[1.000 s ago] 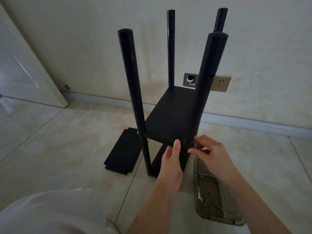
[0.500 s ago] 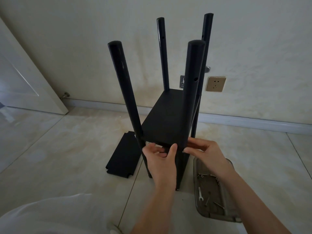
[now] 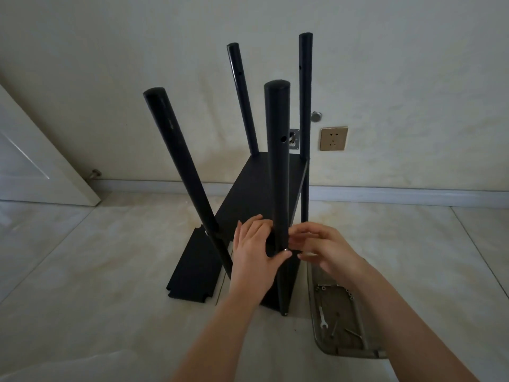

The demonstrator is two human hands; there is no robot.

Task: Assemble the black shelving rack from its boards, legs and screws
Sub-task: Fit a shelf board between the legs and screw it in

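The black rack [image 3: 259, 194] stands on the floor [image 3: 96, 257] near the wall. Left hand [image 3: 254, 252] grips its near leg [image 3: 278, 161] at a screw [image 3: 286, 250]; right hand's [image 3: 325, 250] curled, blurred fingers touch it. A loose board [image 3: 195, 271] lies left, a parts tray [image 3: 344, 348] right.

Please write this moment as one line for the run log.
stage: fixing shelf board to near leg | left hand: at leg joint, by screw | right hand: blurred beside leg | spare board: on floor

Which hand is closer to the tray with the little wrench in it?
The right hand. It is at the near front leg, just above the tray's far end. The left hand is on the other side of that leg, farther from the tray.
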